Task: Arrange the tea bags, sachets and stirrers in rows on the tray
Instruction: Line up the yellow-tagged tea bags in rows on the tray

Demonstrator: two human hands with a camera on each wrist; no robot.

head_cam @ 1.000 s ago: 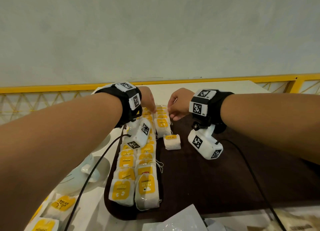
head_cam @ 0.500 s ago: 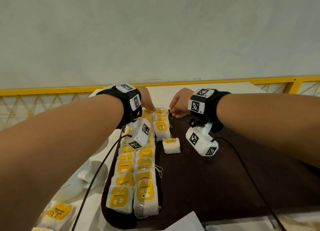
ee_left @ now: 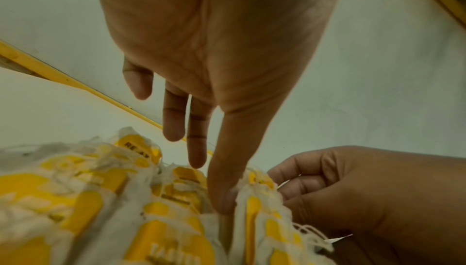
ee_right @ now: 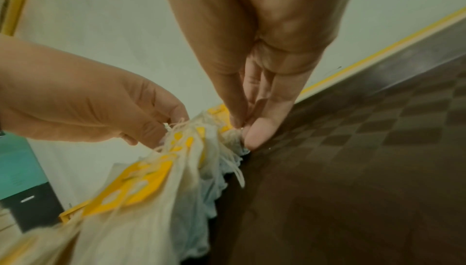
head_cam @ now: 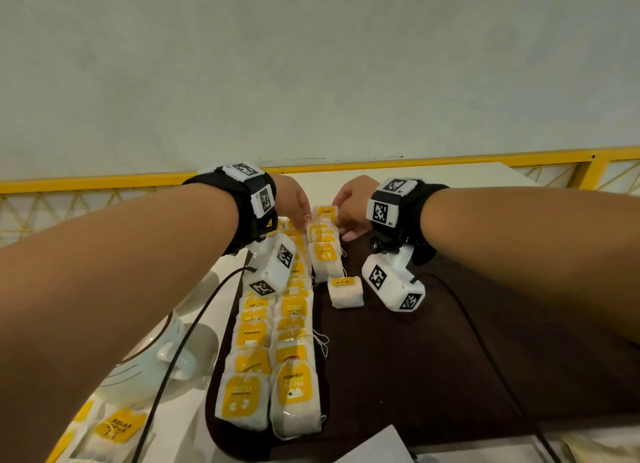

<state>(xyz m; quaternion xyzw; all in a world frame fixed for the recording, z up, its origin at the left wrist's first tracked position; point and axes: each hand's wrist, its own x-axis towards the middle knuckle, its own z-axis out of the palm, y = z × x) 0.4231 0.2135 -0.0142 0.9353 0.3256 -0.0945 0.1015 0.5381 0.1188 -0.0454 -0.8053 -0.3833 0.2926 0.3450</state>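
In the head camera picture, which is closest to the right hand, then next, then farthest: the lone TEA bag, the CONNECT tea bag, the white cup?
1. Lone TEA bag, just below the right hand.
2. CONNECT tea bag, tray's near end.
3. White cup, off the tray, far left.

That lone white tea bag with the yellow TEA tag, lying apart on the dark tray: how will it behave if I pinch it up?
The white tea bag with the yellow TEA tag looks soft and puffy, so it will probably sag and crumple rather than stay stiff. It seems light for its size. On the dark brown tray a push would likely slide it, not roll it.
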